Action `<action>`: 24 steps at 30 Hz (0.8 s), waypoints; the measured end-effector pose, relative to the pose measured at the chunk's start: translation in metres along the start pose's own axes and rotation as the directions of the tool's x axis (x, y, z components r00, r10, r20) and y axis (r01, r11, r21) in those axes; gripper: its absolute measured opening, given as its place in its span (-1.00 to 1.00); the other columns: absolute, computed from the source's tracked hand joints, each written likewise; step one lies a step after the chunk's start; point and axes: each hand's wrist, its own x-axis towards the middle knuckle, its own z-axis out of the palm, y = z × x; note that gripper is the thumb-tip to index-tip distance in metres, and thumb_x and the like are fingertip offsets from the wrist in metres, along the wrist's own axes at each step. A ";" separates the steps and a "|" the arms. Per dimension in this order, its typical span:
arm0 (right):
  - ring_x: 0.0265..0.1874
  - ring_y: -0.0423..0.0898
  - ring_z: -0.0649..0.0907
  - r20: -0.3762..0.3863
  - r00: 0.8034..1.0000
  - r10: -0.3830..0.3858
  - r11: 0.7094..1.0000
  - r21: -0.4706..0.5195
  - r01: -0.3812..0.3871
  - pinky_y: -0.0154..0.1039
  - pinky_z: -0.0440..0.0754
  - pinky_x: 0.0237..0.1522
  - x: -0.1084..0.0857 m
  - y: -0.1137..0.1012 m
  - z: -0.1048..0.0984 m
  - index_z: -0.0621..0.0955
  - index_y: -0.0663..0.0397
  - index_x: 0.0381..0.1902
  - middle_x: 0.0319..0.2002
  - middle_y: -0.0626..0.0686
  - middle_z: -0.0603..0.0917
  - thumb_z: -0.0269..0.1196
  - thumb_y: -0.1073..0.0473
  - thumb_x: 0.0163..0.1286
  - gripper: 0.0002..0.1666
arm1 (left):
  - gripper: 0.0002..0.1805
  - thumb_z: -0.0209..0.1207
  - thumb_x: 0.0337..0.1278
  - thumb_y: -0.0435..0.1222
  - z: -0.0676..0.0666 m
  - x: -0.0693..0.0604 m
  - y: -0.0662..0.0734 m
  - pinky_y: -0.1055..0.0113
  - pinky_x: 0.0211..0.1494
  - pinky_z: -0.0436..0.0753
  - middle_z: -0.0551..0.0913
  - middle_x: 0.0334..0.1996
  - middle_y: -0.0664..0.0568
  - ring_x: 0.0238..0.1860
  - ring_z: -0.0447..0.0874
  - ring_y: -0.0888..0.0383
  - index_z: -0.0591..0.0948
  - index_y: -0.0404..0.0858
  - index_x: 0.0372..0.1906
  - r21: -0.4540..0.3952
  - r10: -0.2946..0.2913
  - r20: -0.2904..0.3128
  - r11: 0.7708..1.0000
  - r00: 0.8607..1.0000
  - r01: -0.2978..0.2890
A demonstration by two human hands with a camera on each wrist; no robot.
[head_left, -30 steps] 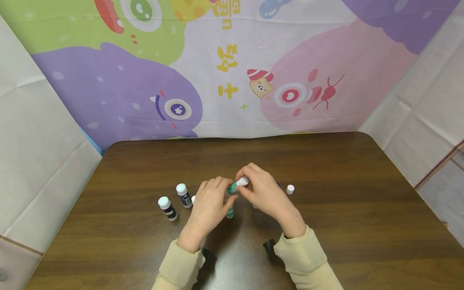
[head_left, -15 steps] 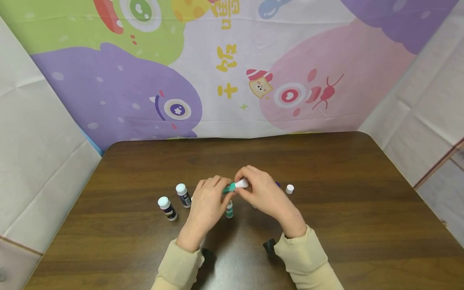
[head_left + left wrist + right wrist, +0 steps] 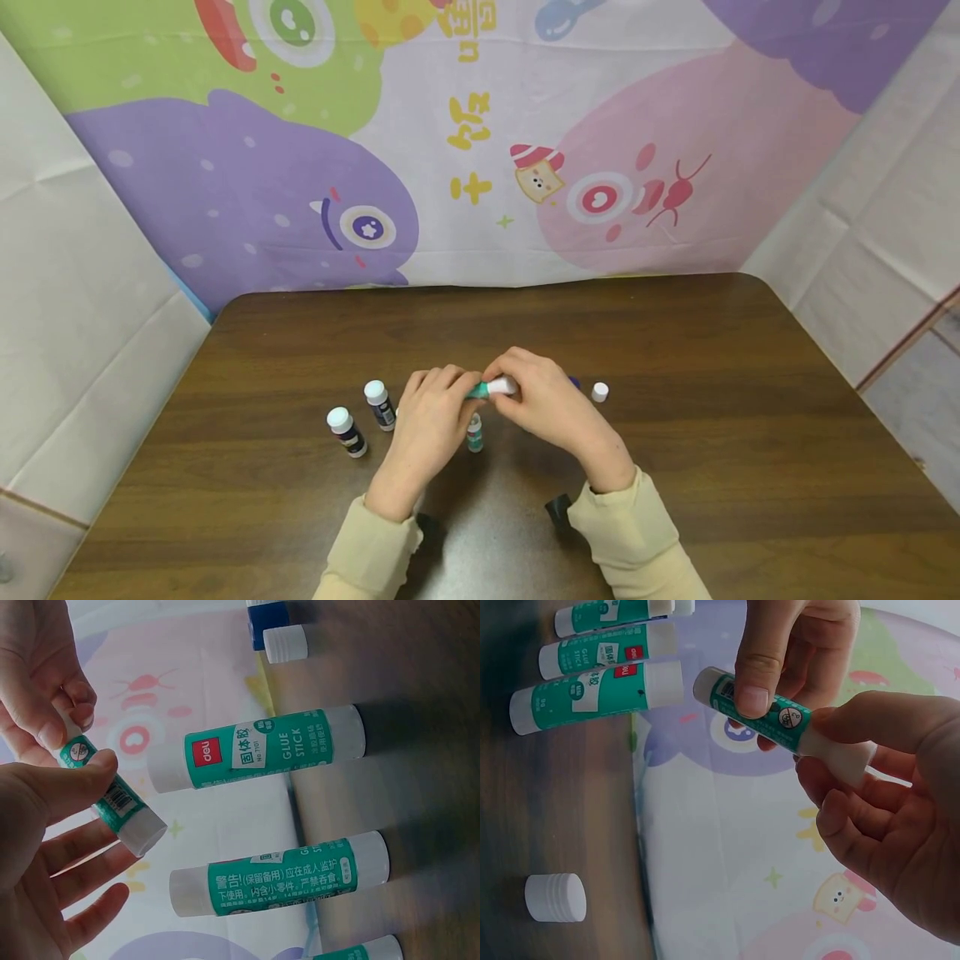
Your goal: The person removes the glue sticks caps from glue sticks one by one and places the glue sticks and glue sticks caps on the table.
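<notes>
Both my hands hold one green-and-white glue stick [image 3: 478,390] above the table's middle, lying nearly level in the head view. My left hand [image 3: 431,421] grips its green body, thumb pressed across the barcode label [image 3: 118,799]. With thumb and fingers, my right hand [image 3: 551,408] pinches the white cap [image 3: 834,756] end; those fingers partly cover it. Below the hands stands another green glue stick [image 3: 475,435]. In the left wrist view, upright "deli" glue sticks [image 3: 259,750] appear sideways near the held one.
Two dark-labelled, white-capped bottles [image 3: 347,432] [image 3: 380,405] stand left of my left hand. A loose white cap [image 3: 600,392] lies to the right, near a blue item [image 3: 268,622] mostly hidden by my right hand. A cartoon cloth [image 3: 480,242] hangs behind the brown table [image 3: 712,417].
The held glue stick has tipped from slanted to nearly level. My left thumb has closed in on it, and my right hand has dropped slightly. The standing things have stayed put.
</notes>
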 end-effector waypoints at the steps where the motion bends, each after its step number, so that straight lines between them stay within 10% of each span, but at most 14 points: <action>1: -0.43 -0.24 0.50 -0.001 1.000 0.000 1.000 -0.002 0.000 -0.37 0.51 -0.35 0.000 0.000 0.000 0.59 0.05 -0.29 -0.32 -0.12 0.56 0.26 0.29 0.12 -0.84 | -0.75 0.31 -0.08 -0.20 0.000 0.000 0.000 0.25 -0.11 0.44 0.60 -0.37 0.12 -0.33 0.56 0.12 0.63 -0.18 -0.23 -0.001 -0.001 0.001 1.000 1.000 0.001; 24: -0.44 -0.19 0.44 -0.132 0.990 0.053 0.998 0.044 -0.047 -0.33 0.47 -0.38 0.000 0.003 -0.011 0.49 0.11 -0.29 -0.29 -0.02 0.46 0.29 0.31 0.11 -0.79 | -0.79 0.21 -0.10 -0.34 0.001 0.000 0.000 0.22 -0.15 0.51 0.57 -0.39 0.05 -0.37 0.58 0.13 0.57 -0.25 -0.25 -0.077 -0.084 0.050 0.993 0.995 0.087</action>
